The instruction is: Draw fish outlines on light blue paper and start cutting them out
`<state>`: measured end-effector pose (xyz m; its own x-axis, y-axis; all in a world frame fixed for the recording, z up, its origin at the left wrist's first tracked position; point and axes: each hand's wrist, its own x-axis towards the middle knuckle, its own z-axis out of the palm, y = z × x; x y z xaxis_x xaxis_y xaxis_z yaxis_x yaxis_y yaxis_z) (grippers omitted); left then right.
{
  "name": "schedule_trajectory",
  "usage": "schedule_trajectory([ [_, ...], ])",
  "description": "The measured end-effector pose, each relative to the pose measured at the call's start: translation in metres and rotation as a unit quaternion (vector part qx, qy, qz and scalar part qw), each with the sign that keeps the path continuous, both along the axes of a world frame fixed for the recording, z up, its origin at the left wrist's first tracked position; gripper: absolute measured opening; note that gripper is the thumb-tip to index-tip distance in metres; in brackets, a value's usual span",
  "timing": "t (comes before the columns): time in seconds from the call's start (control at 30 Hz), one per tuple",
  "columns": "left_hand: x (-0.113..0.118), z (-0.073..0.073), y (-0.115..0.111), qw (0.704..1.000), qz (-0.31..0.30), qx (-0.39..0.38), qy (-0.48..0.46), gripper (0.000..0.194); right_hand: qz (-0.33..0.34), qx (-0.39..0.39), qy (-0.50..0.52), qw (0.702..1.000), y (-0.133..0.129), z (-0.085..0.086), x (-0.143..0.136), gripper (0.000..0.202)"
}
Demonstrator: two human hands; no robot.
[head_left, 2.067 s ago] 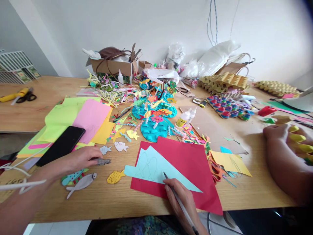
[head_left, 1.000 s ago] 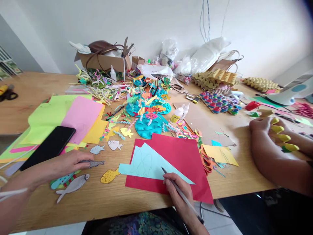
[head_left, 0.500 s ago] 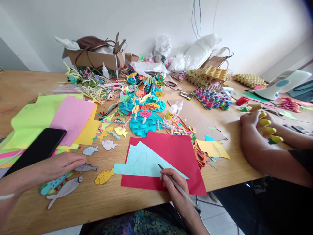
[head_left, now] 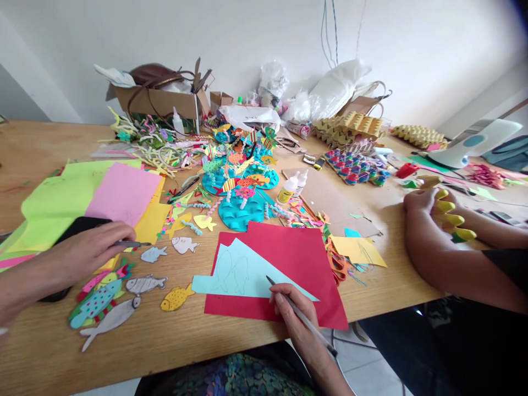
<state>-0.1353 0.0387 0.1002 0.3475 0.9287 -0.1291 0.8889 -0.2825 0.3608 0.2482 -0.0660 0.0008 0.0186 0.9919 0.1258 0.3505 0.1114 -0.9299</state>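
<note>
Indoors, cluttered table (head_left: pixel 185 344) by wall (head_left: pixel 206 33); left grip (head_left: pixel 127 239) pinches grey cutout (head_left: pixel 141 243); right grip (head_left: pixel 275 295), pen (head_left: pixel 305 320).

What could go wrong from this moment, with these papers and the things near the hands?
The light blue sheet might slip on the red sheet, as the left hand is not steadying it. The pen in the right hand has its tip near the drawn fish outlines, so a slip could leave a stray mark. The left hand, pinching a thin grey piece, reaches over the phone and may nudge it.
</note>
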Motion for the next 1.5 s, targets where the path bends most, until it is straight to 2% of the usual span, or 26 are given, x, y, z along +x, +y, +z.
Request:
schedule_trajectory([
  [0.07,0.018,0.007,0.002,0.999,-0.039,-0.016,-0.011,0.025,-0.013,0.02,0.007,1.0,0.0,-0.001,0.0,0.021],
  [0.17,0.064,0.006,0.005,0.986,-0.125,-0.091,-0.06,0.019,-0.024,0.065,0.021,0.997,0.003,0.006,0.001,0.022],
  [0.27,0.119,-0.002,0.007,0.964,-0.221,-0.105,-0.101,0.012,-0.038,0.111,-0.014,0.993,0.01,0.022,0.002,0.016],
  [0.37,0.164,-0.012,0.011,0.949,-0.263,-0.142,-0.101,0.016,-0.044,0.158,-0.119,0.979,0.018,0.034,0.0,0.009],
  [0.43,0.185,-0.02,0.014,0.932,-0.295,-0.178,-0.11,0.016,-0.019,0.18,-0.157,0.971,0.022,0.034,-0.003,0.01],
  [0.53,0.203,-0.031,0.019,0.923,-0.309,-0.195,-0.117,0.014,0.006,0.184,-0.166,0.969,0.026,0.026,-0.007,0.014],
  [0.77,0.219,-0.042,0.026,0.921,-0.284,-0.227,-0.139,0.019,-0.039,0.098,-0.127,0.986,0.025,0.009,-0.011,0.022],
  [1.0,0.224,-0.058,0.024,0.92,-0.252,-0.243,-0.177,0.024,-0.019,0.085,-0.113,0.99,0.025,0.003,-0.017,0.025],
  [1.1,0.22,-0.066,0.023,0.932,-0.23,-0.213,-0.183,0.024,-0.021,0.073,-0.122,0.99,0.027,0.004,-0.015,0.019],
  [1.23,0.206,-0.068,0.02,0.954,-0.201,-0.128,-0.181,0.018,-0.023,0.042,-0.126,0.991,0.034,0.007,-0.01,0.016],
  [1.37,0.189,-0.071,0.013,0.956,-0.233,-0.067,-0.164,0.026,0.002,0.019,-0.13,0.991,0.041,0.006,-0.008,0.018],
  [1.5,0.181,-0.08,0.002,0.947,-0.281,-0.044,-0.151,0.028,0.022,0.014,-0.133,0.991,0.045,0.0,-0.008,0.022],
])
